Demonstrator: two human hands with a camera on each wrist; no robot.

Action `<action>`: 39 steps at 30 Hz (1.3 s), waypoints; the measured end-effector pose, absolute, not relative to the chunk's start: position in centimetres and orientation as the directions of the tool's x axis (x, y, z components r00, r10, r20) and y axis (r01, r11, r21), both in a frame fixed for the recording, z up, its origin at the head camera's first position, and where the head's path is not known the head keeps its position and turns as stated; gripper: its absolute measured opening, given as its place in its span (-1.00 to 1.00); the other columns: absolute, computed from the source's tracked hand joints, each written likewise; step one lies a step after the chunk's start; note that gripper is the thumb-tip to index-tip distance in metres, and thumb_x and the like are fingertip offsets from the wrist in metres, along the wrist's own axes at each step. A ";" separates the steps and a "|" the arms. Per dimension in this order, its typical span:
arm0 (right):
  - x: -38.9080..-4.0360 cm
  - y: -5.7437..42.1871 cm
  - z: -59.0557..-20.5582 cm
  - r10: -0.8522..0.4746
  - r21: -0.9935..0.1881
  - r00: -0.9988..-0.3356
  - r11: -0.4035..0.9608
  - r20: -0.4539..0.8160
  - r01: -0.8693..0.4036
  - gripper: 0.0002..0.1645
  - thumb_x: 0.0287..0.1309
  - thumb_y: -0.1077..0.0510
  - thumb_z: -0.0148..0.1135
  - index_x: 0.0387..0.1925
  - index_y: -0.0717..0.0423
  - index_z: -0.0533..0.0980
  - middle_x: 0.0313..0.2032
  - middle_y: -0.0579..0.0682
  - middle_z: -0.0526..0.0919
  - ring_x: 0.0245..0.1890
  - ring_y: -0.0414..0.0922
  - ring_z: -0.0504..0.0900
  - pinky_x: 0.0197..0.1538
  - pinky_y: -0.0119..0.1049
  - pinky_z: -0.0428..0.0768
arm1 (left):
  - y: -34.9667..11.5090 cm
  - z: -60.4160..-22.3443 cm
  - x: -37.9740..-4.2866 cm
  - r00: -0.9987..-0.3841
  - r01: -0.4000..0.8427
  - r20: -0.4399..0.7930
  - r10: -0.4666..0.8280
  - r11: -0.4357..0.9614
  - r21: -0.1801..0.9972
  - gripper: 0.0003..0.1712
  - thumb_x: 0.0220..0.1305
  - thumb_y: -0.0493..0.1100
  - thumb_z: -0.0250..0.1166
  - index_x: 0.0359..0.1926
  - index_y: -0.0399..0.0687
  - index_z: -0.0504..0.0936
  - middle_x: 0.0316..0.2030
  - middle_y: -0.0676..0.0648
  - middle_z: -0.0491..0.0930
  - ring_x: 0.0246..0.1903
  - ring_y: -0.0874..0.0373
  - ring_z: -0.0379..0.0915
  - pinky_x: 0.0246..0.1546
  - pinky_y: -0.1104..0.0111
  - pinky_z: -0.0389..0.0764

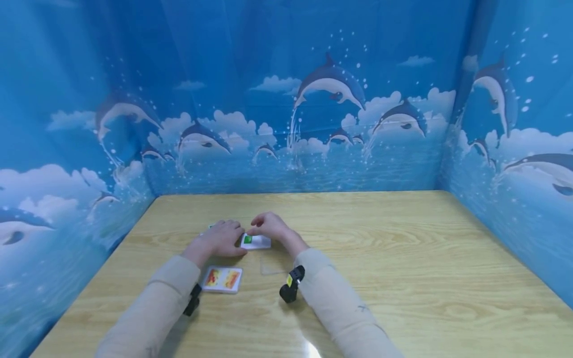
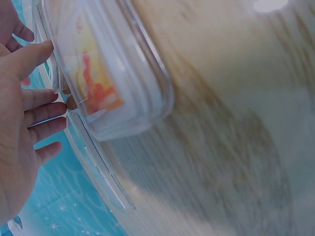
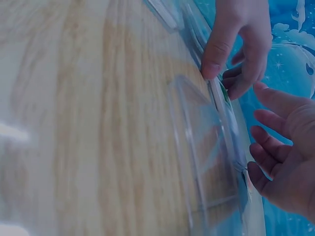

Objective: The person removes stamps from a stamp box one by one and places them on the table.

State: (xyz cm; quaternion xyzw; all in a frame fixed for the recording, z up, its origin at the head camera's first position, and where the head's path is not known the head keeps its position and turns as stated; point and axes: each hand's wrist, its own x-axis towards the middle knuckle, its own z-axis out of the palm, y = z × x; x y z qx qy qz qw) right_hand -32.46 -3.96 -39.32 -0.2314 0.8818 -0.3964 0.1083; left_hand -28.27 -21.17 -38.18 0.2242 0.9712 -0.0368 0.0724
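A small white flat case (image 1: 261,243) with a green picture lies in front of both hands, seen edge-on in the right wrist view. My left hand (image 1: 224,239) holds its left end, thumb at the near edge and fingers toward the far side. Over its far edge is my right hand (image 1: 272,227), fingers loosely bent and apart, thumb close to the case; nothing shows between them. Near my left wrist sits a clear-sided box (image 1: 222,279) with orange and yellow pictures. Another flat item is mostly hidden under the left hand.
A transparent shallow lid or tray (image 3: 206,157) lies on the wooden table (image 1: 380,268), just nearer than the white case. A blue dolphin-print curtain (image 1: 268,99) hangs around the back and sides.
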 end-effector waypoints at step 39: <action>-32.1 -4.7 -40.3 -0.499 -0.645 -0.866 0.670 -0.025 -0.367 -0.59 0.01 0.08 0.35 -0.06 0.10 0.57 -0.13 -0.03 0.62 -0.14 -0.15 0.54 -0.04 -0.31 0.49 | -21.2 -38.0 -28.0 -0.886 0.450 -0.139 0.442 0.892 -0.036 -0.34 0.18 0.23 0.17 0.11 -0.17 0.46 0.04 -0.15 0.44 0.10 -0.06 0.29 0.17 0.02 0.24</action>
